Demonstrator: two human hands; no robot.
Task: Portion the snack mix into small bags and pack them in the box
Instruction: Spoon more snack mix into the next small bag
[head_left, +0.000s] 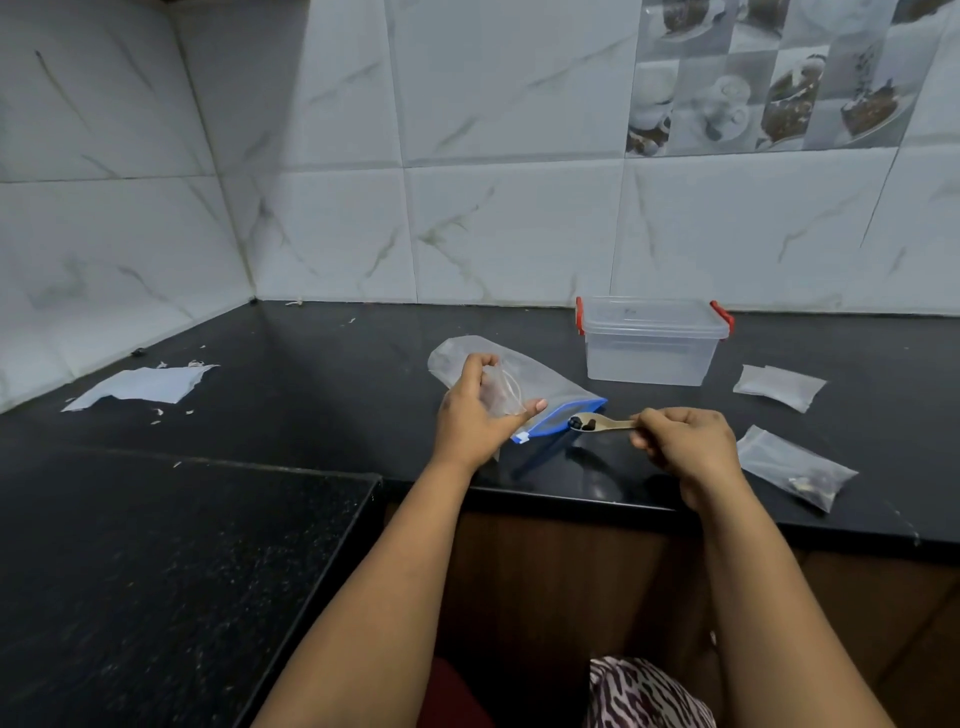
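The dark snack pieces could roll off the spoon (597, 423) if the right hand (680, 447) tilts it, or miss if the small bag's (501, 395) mouth closes. The right hand pinches the spoon handle; the left hand (475, 415) grips the small bag. The big zip bag (524, 384) lies under the left hand, and the box (652, 340) stands at one o'clock from the hands.

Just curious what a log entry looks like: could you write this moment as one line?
left hand: holds small bag | right hand: holds spoon, dark bits, beside big bag mouth | box: lidded
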